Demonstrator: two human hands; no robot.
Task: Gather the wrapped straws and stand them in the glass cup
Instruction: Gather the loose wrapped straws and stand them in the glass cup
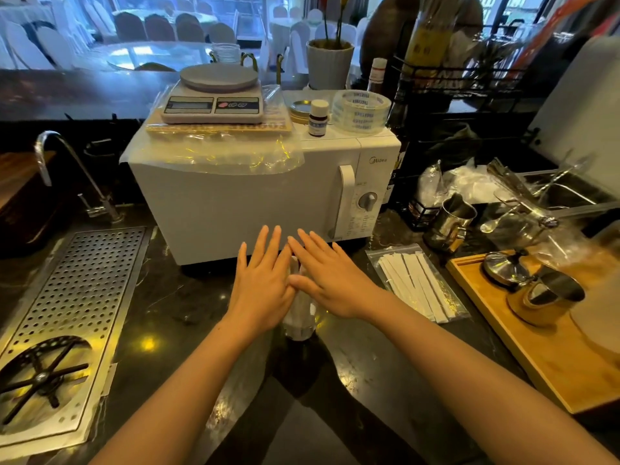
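Note:
A glass cup point(299, 325) stands on the dark counter in front of the microwave, with white wrapped straws point(295, 267) upright inside it. My left hand point(263, 283) and my right hand point(327, 280) are flat, fingers stretched out, one on each side of the straw tops, thumbs meeting over them. Both hands cover most of the cup and straws; neither hand grips anything that I can see. A clear plastic bag point(436, 273) with several more white wrapped straws point(414, 285) lies flat on the counter to the right of my right hand.
A white microwave point(255, 193) stands just behind the hands, carrying a scale, a tape roll and a small bottle. A perforated steel drain tray point(70, 297) and tap are at the left. A wooden tray point(536, 350) with metal jugs sits at the right.

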